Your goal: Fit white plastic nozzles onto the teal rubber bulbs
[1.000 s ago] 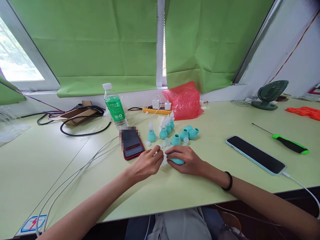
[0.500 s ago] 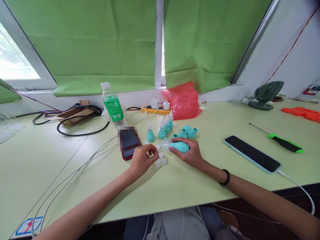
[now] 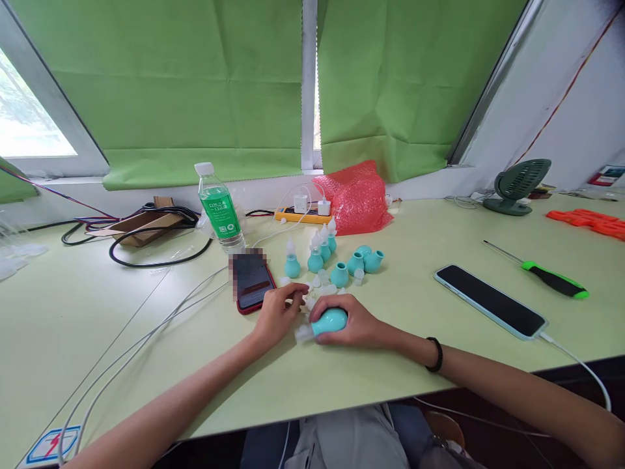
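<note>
My right hand (image 3: pixel 356 322) is closed around a turquoise rubber bulb (image 3: pixel 331 320), held on its side with its end pointing left. A translucent plastic piece (image 3: pixel 305 333) shows at that end; I cannot tell whether it is attached. To the left, my left hand (image 3: pixel 280 311) has thumb and forefinger apart beside small translucent parts (image 3: pixel 316 281), with nothing visible between them. Several bulbs with clear pointed tips, one of them a bulb (image 3: pixel 291 265), stand upright behind. Bulbs without tips, including an open-mouthed one (image 3: pixel 339 275), lie or stand to their right near a small clear cap (image 3: pixel 359 277).
A phone in a red case (image 3: pixel 251 280) lies just beyond my left hand, with a water bottle (image 3: pixel 221 212) behind it. At the back are a power strip (image 3: pixel 297 215) and a red bubble-wrap bag (image 3: pixel 356 198). Rightward lie another phone (image 3: pixel 491 301) and a screwdriver (image 3: pixel 551 277).
My right hand has brought the bulb nearer and to the left, beside my left hand. The left thumb and fingers have uncurled slightly among the small parts.
</note>
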The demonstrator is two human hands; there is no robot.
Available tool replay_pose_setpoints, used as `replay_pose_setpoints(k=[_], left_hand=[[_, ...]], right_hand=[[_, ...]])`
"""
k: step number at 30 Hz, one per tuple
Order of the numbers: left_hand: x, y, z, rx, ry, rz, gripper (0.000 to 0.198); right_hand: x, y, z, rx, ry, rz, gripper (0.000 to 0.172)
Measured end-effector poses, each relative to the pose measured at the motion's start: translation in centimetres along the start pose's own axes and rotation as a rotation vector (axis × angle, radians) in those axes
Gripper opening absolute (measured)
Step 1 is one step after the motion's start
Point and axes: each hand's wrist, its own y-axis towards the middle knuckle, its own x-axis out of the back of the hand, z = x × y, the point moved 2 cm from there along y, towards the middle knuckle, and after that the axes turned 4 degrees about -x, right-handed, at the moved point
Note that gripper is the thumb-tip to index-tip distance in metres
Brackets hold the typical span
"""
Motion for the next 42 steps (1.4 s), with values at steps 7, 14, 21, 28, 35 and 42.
replay_pose_setpoints(k=[7,14,21,28,35,42], left_hand=[[0.4,-0.7,-2.3,-0.23,0.159,0.09,0.025],[0.0,-1.1,-2.5,-0.453,0.461,0.044,0.026],[-0.2,-1.4,-2.6,-0.436,0.396,0.055,0.031],[-0.5,-1.2,-2.3,-0.132,0.016,0.232,0.04],[-0.5,-0.7,-2.1,0.169,-0.46,0.397,0.042],[-0.1,-0.7,-2.2,-0.151,0.203,0.153,0.033]], right_hand=[[0.1,0.2,-0.1,0.118,0.036,-0.287,0.021],[-0.2,-0.3,0.5,0.113,-0.039,-0.328,0.022],[-0.8,-0.7,0.7,0.188,-0.285,-0.247,0.02],[-0.6,-0.8,1.1,0.205,-0.31,-0.158,0.016],[-0.1,-0.9,1.5,0.311,-0.325,-0.069,0.015],[1.7,-1.0,2.1,0.372,-0.248,-0.476,0.018]])
